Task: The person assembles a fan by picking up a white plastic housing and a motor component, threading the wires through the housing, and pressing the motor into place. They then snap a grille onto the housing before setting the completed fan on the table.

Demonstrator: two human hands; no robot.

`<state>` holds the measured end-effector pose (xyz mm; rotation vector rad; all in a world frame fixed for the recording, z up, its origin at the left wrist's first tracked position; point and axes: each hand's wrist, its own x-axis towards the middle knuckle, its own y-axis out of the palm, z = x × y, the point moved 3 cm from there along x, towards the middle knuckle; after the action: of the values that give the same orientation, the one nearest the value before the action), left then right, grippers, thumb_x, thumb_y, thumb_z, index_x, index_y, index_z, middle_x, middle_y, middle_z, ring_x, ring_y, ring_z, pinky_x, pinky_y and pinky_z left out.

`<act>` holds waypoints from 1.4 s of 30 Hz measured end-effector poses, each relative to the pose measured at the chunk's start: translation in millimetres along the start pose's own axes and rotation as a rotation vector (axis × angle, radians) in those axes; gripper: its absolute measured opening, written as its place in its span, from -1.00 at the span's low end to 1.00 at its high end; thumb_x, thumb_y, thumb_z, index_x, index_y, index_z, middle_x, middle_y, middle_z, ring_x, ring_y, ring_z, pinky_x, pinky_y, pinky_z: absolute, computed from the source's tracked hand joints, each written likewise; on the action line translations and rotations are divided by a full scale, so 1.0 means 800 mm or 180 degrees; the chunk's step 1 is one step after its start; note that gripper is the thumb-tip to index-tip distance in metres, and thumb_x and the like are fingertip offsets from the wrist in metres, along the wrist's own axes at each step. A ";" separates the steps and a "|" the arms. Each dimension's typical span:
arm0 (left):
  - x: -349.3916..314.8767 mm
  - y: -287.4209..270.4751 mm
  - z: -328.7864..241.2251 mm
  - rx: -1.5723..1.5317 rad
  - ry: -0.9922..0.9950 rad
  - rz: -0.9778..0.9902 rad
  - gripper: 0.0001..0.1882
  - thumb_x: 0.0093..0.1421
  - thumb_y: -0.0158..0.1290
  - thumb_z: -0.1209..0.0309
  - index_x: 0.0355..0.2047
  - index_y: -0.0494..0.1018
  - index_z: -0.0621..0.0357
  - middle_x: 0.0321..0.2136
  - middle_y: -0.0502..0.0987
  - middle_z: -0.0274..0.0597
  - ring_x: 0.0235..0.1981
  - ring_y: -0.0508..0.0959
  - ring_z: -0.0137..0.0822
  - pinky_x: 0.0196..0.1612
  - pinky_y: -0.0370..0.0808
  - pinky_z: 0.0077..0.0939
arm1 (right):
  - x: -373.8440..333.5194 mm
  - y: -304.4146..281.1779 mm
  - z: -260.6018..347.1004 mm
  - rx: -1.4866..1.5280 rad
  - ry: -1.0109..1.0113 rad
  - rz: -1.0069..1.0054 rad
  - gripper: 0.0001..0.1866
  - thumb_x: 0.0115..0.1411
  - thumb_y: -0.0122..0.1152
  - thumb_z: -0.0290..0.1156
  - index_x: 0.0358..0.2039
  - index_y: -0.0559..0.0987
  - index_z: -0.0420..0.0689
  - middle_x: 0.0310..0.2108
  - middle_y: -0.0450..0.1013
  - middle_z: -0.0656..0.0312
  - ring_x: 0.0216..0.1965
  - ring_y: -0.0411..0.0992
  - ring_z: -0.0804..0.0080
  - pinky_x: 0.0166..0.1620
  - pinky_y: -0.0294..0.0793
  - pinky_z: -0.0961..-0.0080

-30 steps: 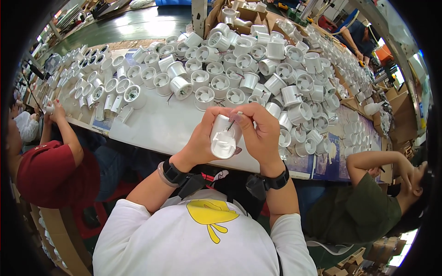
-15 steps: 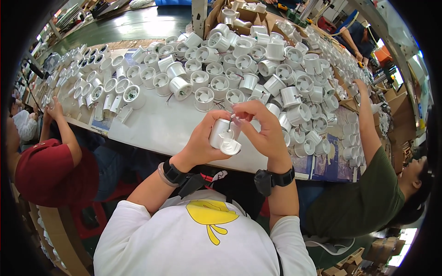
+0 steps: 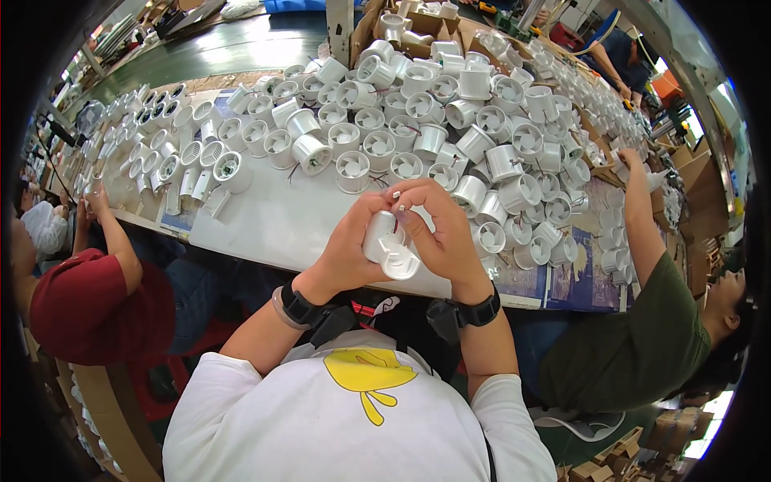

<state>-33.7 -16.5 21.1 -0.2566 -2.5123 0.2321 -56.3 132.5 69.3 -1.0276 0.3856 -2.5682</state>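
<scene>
Both hands closed around one small white plastic fan housing, held up over the near edge of the table.

The fan housing [image 3: 391, 249] looks light, stiff and smooth, a hollow moulded shell, so it should take a firm pinch on its round outer wall but could slip or crack if squeezed at the thin rim; thin red wires show at its top and are best left alone. The left hand [image 3: 347, 249] wraps it from nine o'clock, the right hand [image 3: 440, 233] from three o'clock, fingertips meeting over it at twelve. Beyond them, at twelve to two o'clock, a heap of like housings [image 3: 450, 120] covers the table [image 3: 257, 221]. Another person's arm [image 3: 634, 209] reaches in at three o'clock.
</scene>
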 end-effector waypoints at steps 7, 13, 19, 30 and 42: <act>-0.003 -0.002 -0.001 0.0284 0.0063 -0.0032 -0.17 -0.21 0.44 0.40 0.05 0.21 0.12 -0.03 0.38 -0.14 -0.06 0.45 -0.23 0.01 0.39 -0.41 | -0.005 0.010 -0.010 0.0610 0.0547 -0.0111 -0.95 0.26 0.07 -0.54 -0.27 0.47 -0.21 -0.17 0.47 0.16 -0.14 0.43 0.42 -0.05 0.41 0.50; -0.004 -0.008 0.004 0.0297 -0.0066 0.0030 -0.13 -0.22 0.46 0.40 0.08 0.18 0.11 0.00 0.37 -0.14 -0.04 0.44 -0.23 0.03 0.38 -0.38 | -0.002 0.003 -0.013 0.0582 0.0517 0.0128 -0.90 0.22 0.07 -0.59 -0.24 0.49 -0.21 -0.15 0.46 0.15 -0.10 0.43 0.40 0.01 0.39 0.48; -0.008 -0.009 0.011 -0.0006 -0.0042 0.0148 -0.13 -0.22 0.46 0.38 0.07 0.19 0.10 0.01 0.37 -0.15 -0.03 0.44 -0.25 0.04 0.38 -0.37 | -0.011 0.009 -0.016 0.2175 0.1289 -0.0270 -0.85 0.18 0.08 -0.62 -0.23 0.51 -0.20 -0.15 0.47 0.16 -0.06 0.43 0.39 0.04 0.37 0.46; -0.005 -0.008 -0.002 -0.0118 -0.0185 -0.0056 -0.26 -0.20 0.41 0.39 -0.01 0.27 0.10 -0.08 0.38 -0.18 -0.08 0.43 -0.28 0.01 0.38 -0.43 | -0.008 0.016 -0.018 0.0585 0.0541 -0.0112 -0.91 0.28 0.05 -0.50 -0.24 0.47 -0.23 -0.10 0.40 0.16 -0.09 0.38 0.43 0.00 0.35 0.50; 0.004 0.014 0.015 -0.0614 -0.0095 -0.0319 -0.05 -0.21 0.47 0.27 0.12 0.12 0.09 0.06 0.25 -0.11 0.06 0.33 -0.25 0.11 0.30 -0.36 | -0.025 0.047 -0.026 0.2862 0.1254 -0.1103 -0.74 0.32 0.00 -0.27 -0.08 0.41 -0.14 0.15 0.26 0.10 0.10 0.32 0.29 0.20 0.27 0.35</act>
<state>-41.9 -6.6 10.7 -0.2042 -2.5710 -0.0474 -49.2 109.1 28.7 -0.2670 -0.8667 -2.7331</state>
